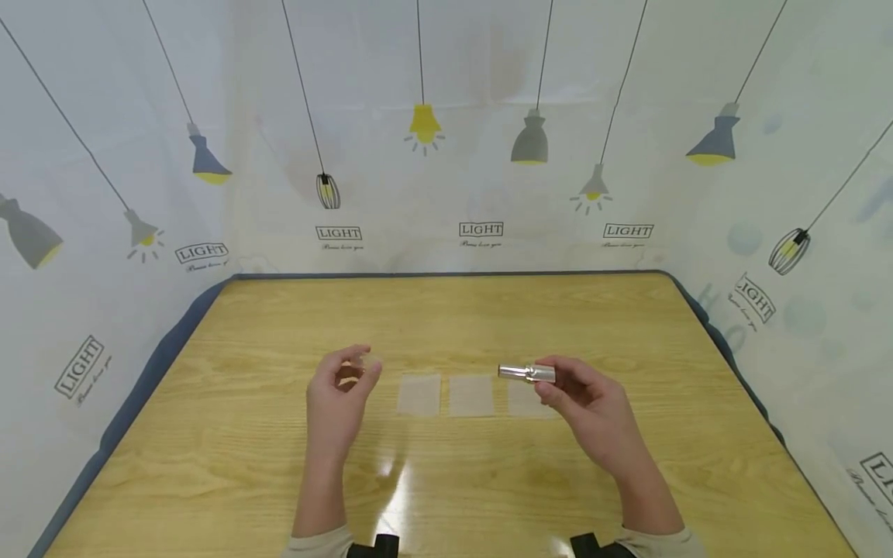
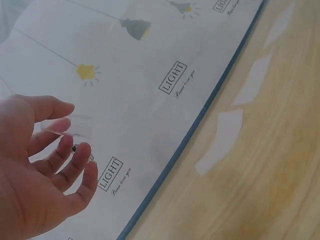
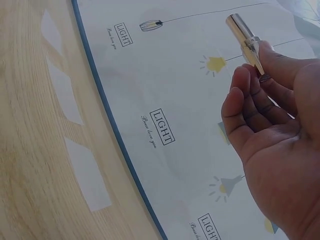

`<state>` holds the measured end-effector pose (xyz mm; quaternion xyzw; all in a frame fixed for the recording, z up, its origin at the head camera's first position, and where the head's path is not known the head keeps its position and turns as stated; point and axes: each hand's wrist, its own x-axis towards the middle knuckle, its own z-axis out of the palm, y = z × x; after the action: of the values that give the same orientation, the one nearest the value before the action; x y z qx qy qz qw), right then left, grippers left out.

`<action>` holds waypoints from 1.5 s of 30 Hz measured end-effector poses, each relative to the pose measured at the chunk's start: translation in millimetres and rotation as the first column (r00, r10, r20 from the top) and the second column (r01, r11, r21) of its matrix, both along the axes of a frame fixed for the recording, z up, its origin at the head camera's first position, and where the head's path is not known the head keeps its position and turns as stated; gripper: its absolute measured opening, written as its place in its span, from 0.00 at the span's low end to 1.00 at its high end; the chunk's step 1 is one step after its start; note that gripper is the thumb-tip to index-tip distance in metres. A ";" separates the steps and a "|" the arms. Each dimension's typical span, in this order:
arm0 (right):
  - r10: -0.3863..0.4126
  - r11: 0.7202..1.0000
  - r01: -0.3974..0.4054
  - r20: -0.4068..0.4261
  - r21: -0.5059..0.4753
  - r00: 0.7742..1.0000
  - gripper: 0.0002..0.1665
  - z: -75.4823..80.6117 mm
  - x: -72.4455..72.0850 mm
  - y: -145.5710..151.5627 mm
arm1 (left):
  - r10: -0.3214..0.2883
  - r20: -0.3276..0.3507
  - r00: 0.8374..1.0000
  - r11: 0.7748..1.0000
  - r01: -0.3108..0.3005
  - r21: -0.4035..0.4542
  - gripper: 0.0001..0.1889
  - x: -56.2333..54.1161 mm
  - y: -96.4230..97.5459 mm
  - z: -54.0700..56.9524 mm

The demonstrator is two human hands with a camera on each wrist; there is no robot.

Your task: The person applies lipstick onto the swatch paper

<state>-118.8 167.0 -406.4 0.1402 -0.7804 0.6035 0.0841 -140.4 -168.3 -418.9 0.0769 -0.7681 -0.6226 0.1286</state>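
Note:
Above the wooden table, my right hand [image 1: 598, 411] pinches a shiny metallic lipstick tube [image 1: 525, 373] between thumb and fingers. The tube lies sideways, its narrower end pointing left toward the other hand. In the right wrist view the same lipstick tube [image 3: 244, 35] rises slantwise past the thumb, its lower end partly hidden by the fingers. My left hand [image 1: 338, 399] holds a small clear cap [image 2: 80, 126] between thumb and index finger, the other fingers curled loosely. A gap separates the cap from the tube.
Three pale translucent squares lie in a row on the table [image 1: 446, 325]: a left square [image 1: 419, 395], a middle square [image 1: 471, 396] and a right square [image 1: 526, 401], partly behind the right hand. White cloth [image 1: 446, 186] printed with lamps surrounds the table's back and sides.

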 end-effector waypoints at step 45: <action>0.013 0.998 -0.008 0.077 -0.069 0.997 0.17 -8.8 -12.9 -5.6 | 0.020 0.234 0.972 0.855 0.105 -0.507 0.29 -12.4 -14.3 -26.3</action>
<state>-131.7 161.3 -415.2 0.1176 -0.7610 0.6356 0.0553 -152.8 -182.7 -445.3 0.0943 -0.9179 -0.3833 0.0404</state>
